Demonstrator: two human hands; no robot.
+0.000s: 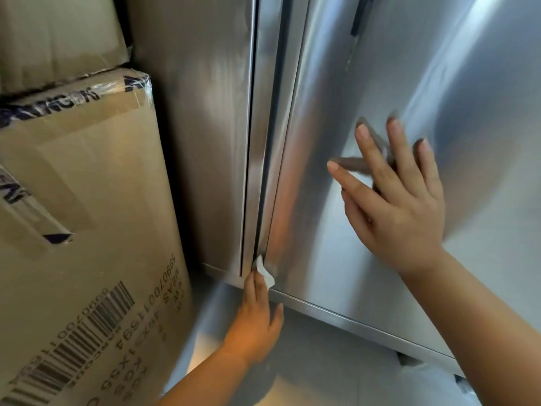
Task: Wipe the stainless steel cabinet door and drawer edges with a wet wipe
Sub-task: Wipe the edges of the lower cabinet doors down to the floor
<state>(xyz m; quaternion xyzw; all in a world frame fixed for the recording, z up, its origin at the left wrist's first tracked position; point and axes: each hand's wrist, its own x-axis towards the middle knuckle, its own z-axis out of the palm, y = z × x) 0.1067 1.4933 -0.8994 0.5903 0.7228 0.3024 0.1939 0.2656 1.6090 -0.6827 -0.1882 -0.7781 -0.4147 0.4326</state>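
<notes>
— Starting at the far left, well away from the brushed stainless steel cabinet door (483,142), there's a big brown cardboard box (87,215). It has blue-printed tape and a black barcode (87,332), and a second cardboard box (58,33) is stacked on top.

— And between the boxes and the door?

— A steel side panel (205,112) just left of the door, with a dark vertical seam (263,171) running down between them.

— Where's the wipe?

— Right at the door's lower left corner! The small white wet wipe (265,272) sits on the door's edge at the foot of that seam. The left hand (257,320) reaches up from below the door, its fingers fairly straight and pressing the wipe against the metal. The thumb stands apart to the side, not on the wipe. One white corner pokes out past the fingertips.

— And the other hand?

— The right hand (404,206) is higher up on the door's face, fingers spread wide and holding nothing. The fingertips meet their own reflection in the steel. Whether the palm touches, I can't tell.

— Below the door?

— Grey floor (322,361), shiny.
</notes>
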